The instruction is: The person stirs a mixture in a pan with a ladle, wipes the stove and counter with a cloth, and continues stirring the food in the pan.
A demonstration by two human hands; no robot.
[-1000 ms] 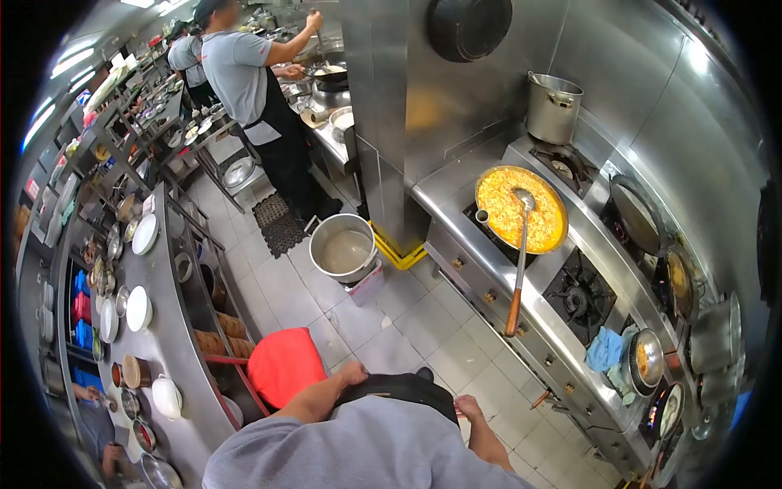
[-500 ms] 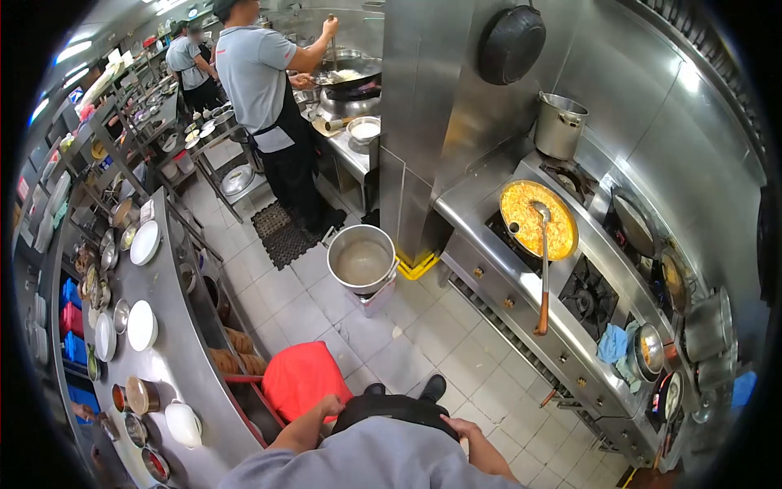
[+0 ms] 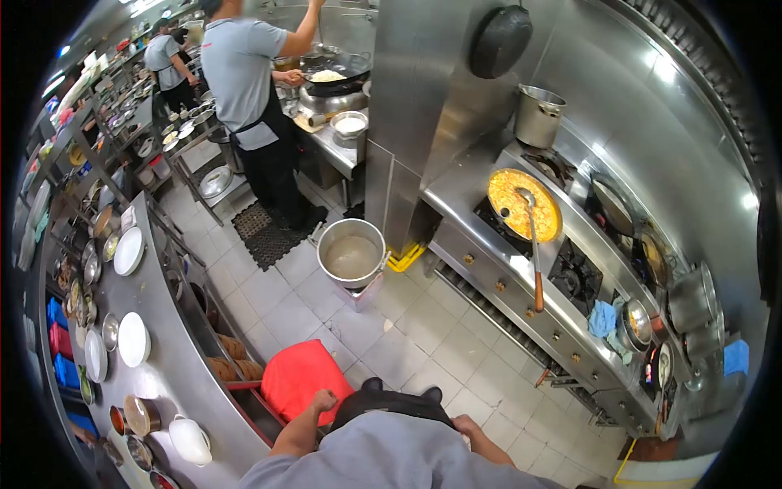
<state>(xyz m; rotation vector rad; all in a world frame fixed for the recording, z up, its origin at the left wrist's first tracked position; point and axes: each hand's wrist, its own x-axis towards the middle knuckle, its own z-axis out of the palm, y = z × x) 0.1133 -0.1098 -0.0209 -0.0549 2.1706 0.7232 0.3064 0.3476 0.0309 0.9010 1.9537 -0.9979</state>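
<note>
My left hand (image 3: pixel 324 399) is curled into a loose fist in front of my body, over the edge of a red cover (image 3: pixel 300 376) beside the counter. At my right hip, my right hand (image 3: pixel 466 425) has its fingers curled in, close to my black apron (image 3: pixel 391 404). Nothing shows between the fingers of either hand. Ahead on the floor, a large metal pot (image 3: pixel 351 254) of cloudy liquid sits on a low stand. On the stove to the right, a wide pan (image 3: pixel 498 183) of yellow-orange food holds a ladle (image 3: pixel 534 248) with a wooden handle.
A steel counter (image 3: pixel 175 326) with white bowls and metal containers runs along my left. The stove front (image 3: pixel 481 265) lines the right, with a blue cloth (image 3: pixel 602 319) by a burner. Ahead, a person (image 3: pixel 244 81) cooks at a wok (image 3: pixel 346 72); another person (image 3: pixel 169 65) stands farther back.
My view has shifted slightly, moving the surroundings left and up. My right hand has drawn in from the apron's edge, its fingers more curled. The cook ahead has raised an arm.
</note>
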